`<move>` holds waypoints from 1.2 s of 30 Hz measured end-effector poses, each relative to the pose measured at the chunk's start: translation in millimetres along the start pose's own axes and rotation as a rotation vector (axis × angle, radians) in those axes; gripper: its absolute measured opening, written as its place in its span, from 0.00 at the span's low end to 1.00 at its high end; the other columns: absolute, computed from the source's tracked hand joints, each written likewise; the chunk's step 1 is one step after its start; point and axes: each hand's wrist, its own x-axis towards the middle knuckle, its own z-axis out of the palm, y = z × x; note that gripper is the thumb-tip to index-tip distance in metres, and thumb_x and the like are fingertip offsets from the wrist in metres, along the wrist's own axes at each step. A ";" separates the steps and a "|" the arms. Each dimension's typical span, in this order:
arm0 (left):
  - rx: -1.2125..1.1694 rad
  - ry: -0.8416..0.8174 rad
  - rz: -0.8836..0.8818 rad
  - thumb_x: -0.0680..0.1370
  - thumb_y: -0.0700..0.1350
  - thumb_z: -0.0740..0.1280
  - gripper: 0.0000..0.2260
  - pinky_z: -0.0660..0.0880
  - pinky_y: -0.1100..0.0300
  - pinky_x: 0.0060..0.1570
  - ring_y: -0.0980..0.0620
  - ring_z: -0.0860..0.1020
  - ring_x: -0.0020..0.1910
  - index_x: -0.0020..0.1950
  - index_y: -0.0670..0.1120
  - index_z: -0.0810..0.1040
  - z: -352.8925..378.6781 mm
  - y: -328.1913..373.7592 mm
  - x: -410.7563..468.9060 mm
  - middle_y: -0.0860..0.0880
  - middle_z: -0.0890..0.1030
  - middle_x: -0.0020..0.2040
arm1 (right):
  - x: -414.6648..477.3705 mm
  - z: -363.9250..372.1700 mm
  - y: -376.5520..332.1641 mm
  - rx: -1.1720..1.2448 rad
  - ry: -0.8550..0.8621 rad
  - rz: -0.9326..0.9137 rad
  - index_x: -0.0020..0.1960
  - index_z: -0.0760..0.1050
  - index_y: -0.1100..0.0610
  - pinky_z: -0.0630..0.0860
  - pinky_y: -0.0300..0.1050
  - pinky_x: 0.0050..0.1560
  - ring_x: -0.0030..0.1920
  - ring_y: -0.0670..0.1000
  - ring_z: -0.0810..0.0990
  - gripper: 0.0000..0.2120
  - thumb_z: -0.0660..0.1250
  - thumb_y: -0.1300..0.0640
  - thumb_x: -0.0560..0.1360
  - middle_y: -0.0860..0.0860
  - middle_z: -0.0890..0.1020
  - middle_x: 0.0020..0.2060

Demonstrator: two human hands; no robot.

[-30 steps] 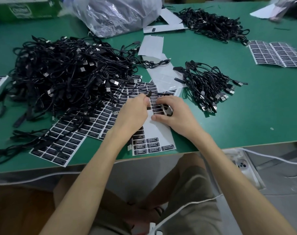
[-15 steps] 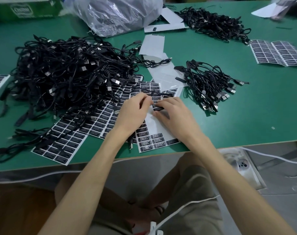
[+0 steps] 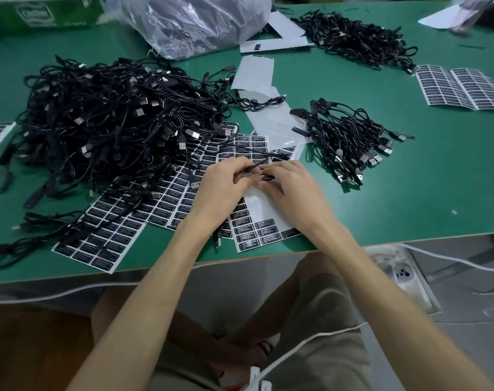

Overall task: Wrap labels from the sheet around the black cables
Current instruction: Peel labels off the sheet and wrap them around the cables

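The left hand (image 3: 223,190) pinches a thin black cable (image 3: 244,173) with its fingertips, and the right hand (image 3: 293,193) pinches a small black label (image 3: 268,178) right against that cable. Both hands are close together over the label sheet (image 3: 264,221) on the green table (image 3: 409,198). A big pile of black cables (image 3: 107,125) lies left of the left hand, and a small bunch of cables (image 3: 350,139) lies right of the right hand.

Table (image 3: 409,193): green top, filling most of my view.
Plastic bag (image 3: 195,21): crumpled, greyish, at the table's far edge.
Cardboard box (image 3: 42,12): green, on the table's far left corner.
Power strip (image 3: 401,275): white, on the floor below the table's near edge.
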 end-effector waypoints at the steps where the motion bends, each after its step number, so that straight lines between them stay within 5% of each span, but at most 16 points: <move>1: 0.013 0.007 0.010 0.79 0.47 0.73 0.02 0.66 0.69 0.39 0.64 0.75 0.38 0.49 0.50 0.85 0.1 -0.1 0.3 0.59 0.80 0.39 | 0.1 0.4 -0.1 -0.003 -0.002 0.000 0.62 0.82 0.58 0.72 0.48 0.61 0.64 0.54 0.74 0.15 0.68 0.49 0.82 0.51 0.83 0.60; 9: -0.001 0.029 -0.056 0.81 0.49 0.70 0.07 0.64 0.67 0.33 0.63 0.71 0.32 0.44 0.52 0.81 1.8 0.3 0.8 0.60 0.76 0.31 | -0.2 -0.7 0.0 0.002 -0.020 -0.001 0.66 0.79 0.58 0.72 0.49 0.65 0.66 0.53 0.74 0.18 0.71 0.49 0.80 0.51 0.82 0.62; 16: -0.105 0.100 -0.132 0.83 0.48 0.67 0.10 0.64 0.64 0.32 0.59 0.68 0.30 0.45 0.44 0.80 -0.1 0.8 3.9 0.52 0.75 0.33 | 0.2 -1.3 1.4 0.130 -0.057 0.065 0.75 0.66 0.53 0.73 0.50 0.63 0.68 0.51 0.72 0.29 0.72 0.48 0.79 0.47 0.78 0.67; 21: -0.167 0.042 -0.115 0.83 0.48 0.68 0.09 0.68 0.62 0.35 0.58 0.70 0.33 0.46 0.45 0.82 -2.9 -0.1 1.3 0.45 0.80 0.36 | 0.5 -4.4 3.5 0.323 0.100 0.061 0.66 0.73 0.53 0.76 0.43 0.59 0.57 0.46 0.79 0.15 0.68 0.62 0.81 0.46 0.81 0.55; 24: -0.168 0.015 -0.103 0.82 0.48 0.69 0.07 0.67 0.60 0.36 0.58 0.70 0.34 0.45 0.49 0.82 -3.1 -2.1 1.2 0.53 0.77 0.34 | -0.9 -7.6 3.7 0.338 0.121 0.023 0.58 0.74 0.51 0.77 0.40 0.52 0.50 0.45 0.79 0.15 0.68 0.68 0.79 0.45 0.81 0.48; 31: -0.170 -0.002 -0.075 0.81 0.49 0.70 0.05 0.73 0.63 0.38 0.59 0.71 0.33 0.46 0.52 0.82 -1.8 -1.5 0.8 0.52 0.76 0.35 | -3.1 -11.3 -1.4 0.336 0.100 0.013 0.50 0.79 0.54 0.77 0.41 0.51 0.47 0.45 0.81 0.07 0.70 0.66 0.78 0.46 0.83 0.45; 34: -0.246 0.008 -0.116 0.82 0.52 0.69 0.09 0.83 0.45 0.51 0.48 0.82 0.42 0.51 0.47 0.83 -1.7 0.9 0.5 0.45 0.83 0.42 | -3.1 -14.0 -3.8 0.413 0.132 0.056 0.50 0.79 0.56 0.76 0.37 0.50 0.47 0.44 0.80 0.05 0.70 0.65 0.79 0.46 0.83 0.45; 36: -0.268 0.020 -0.127 0.83 0.54 0.67 0.13 0.83 0.46 0.53 0.50 0.83 0.44 0.54 0.46 0.82 -2.4 3.2 -0.4 0.47 0.85 0.44 | -1.9 -16.2 -1.6 0.502 0.160 0.122 0.50 0.79 0.57 0.77 0.38 0.49 0.47 0.46 0.81 0.03 0.69 0.63 0.80 0.47 0.83 0.45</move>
